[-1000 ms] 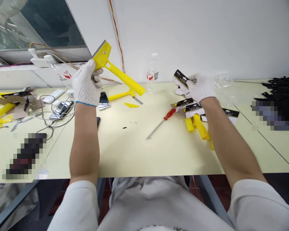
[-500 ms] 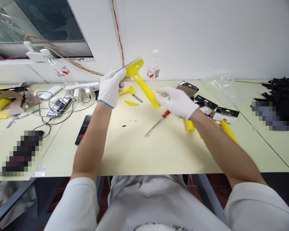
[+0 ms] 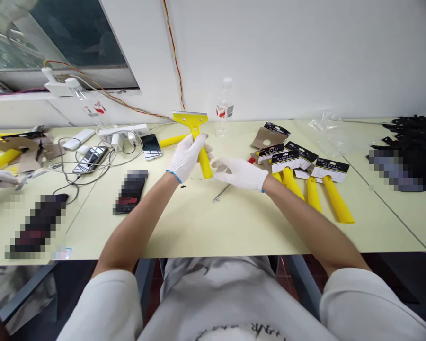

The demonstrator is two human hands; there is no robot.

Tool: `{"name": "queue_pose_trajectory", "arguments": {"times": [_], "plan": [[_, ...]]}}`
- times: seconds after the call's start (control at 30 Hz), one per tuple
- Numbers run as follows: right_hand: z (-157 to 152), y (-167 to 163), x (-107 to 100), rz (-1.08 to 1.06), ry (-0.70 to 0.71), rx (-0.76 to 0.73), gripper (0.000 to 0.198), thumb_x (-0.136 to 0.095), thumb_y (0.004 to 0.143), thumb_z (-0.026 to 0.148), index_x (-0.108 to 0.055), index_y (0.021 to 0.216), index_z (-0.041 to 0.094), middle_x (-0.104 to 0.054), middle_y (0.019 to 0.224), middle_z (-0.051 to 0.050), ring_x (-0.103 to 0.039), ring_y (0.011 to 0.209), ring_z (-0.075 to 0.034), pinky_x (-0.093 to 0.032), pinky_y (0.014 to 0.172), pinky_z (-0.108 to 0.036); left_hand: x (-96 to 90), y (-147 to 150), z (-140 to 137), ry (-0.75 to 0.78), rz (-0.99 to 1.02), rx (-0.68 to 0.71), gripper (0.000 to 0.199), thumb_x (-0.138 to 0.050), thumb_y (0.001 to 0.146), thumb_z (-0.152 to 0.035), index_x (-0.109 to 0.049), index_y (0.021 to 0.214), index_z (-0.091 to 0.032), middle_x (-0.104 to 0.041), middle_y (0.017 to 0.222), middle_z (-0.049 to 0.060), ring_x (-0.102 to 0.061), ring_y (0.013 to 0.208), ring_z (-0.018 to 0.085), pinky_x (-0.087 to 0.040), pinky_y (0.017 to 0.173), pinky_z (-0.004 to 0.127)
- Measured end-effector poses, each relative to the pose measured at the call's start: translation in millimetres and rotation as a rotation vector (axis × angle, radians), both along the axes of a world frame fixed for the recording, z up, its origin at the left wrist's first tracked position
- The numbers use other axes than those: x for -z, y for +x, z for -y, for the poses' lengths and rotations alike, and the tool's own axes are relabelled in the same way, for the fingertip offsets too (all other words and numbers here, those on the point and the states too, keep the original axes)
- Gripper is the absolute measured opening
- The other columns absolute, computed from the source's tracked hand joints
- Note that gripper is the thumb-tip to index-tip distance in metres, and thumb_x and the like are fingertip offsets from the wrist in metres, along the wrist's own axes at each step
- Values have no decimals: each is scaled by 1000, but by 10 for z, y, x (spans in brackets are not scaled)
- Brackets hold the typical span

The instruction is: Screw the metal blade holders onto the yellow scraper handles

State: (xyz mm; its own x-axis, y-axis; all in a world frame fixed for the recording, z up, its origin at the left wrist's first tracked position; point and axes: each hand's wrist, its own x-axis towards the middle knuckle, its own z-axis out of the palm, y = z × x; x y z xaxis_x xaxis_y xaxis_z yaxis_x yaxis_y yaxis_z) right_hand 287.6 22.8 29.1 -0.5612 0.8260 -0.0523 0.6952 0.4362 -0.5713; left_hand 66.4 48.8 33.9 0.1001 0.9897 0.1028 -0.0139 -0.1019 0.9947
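Note:
My left hand (image 3: 189,156), in a white knitted glove, is closed round the handle of a yellow scraper (image 3: 195,124). The scraper stands nearly upright above the table, its wide head with the metal blade edge at the top. Just right of the handle's lower end is my right hand (image 3: 239,173), also gloved, its fingers apart and nothing visible in them. Beneath that hand lies a screwdriver (image 3: 220,194), its red handle mostly covered. A small black piece (image 3: 183,186) and a few tiny screws (image 3: 199,179) are on the table below my left hand.
Yellow scrapers with black-and-white cards (image 3: 335,196) lie at the right, beside a clear plastic bag (image 3: 328,130) and a black heap (image 3: 415,142). A bottle (image 3: 226,111) stands by the wall. Phones (image 3: 152,147), cables and a power strip (image 3: 124,131) occupy the left.
My left hand has moved lower and rightward, going from the scraper's head to its handle. The scraper has turned more upright. My right hand has come off the handle end and sits slightly lower.

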Motion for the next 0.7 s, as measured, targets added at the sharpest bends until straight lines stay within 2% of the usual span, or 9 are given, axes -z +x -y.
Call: {"name": "queue_pose_trajectory", "arguments": {"times": [0.07,0.17,0.27,0.4,0.57,0.7], "plan": [[-44,222,62,195,155,7,48,-80,103,49,-78,139,18,-79,133,-21,-74,112,-33,-55,95,-41,6,-154,34,41,-55,-73,51,-78,102,-71,-64,106,-23,-74,90,6,-70,70,19,-60,66,34],[-148,511,183,401,269,45,40,-82,103,44,-84,129,14,-75,140,-26,-70,120,-37,-51,100,-45,20,-373,127,84,-103,-114,49,-75,105,-73,-67,110,-26,-73,91,5,-63,63,16,-54,58,33],[-241,607,288,431,269,42,32,-76,108,39,-87,120,12,-77,135,-26,-69,118,-34,-48,98,-44,49,-495,239,38,-125,-122,52,-73,106,-76,-65,113,-26,-72,90,3,-59,60,14,-52,54,31],[-309,516,360,446,277,17,29,-70,112,33,-88,114,10,-80,127,-24,-72,110,-28,-47,93,-41,84,-529,336,15,-156,-118,50,-69,112,-71,-63,115,-21,-70,88,2,-56,60,12,-53,55,29],[-306,465,354,449,311,22,30,-64,115,27,-88,113,10,-82,124,-24,-75,106,-27,-48,91,-38,95,-517,374,-7,-235,-107,34,-63,120,-50,-58,115,-17,-64,86,0,-54,58,10,-51,54,25],[-284,474,298,438,344,38,33,-58,119,27,-86,117,9,-80,129,-25,-76,112,-27,-52,95,-38,80,-491,406,-24,-349,-136,19,-65,117,-33,-55,111,-17,-63,87,1,-54,57,8,-49,52,22]]}}
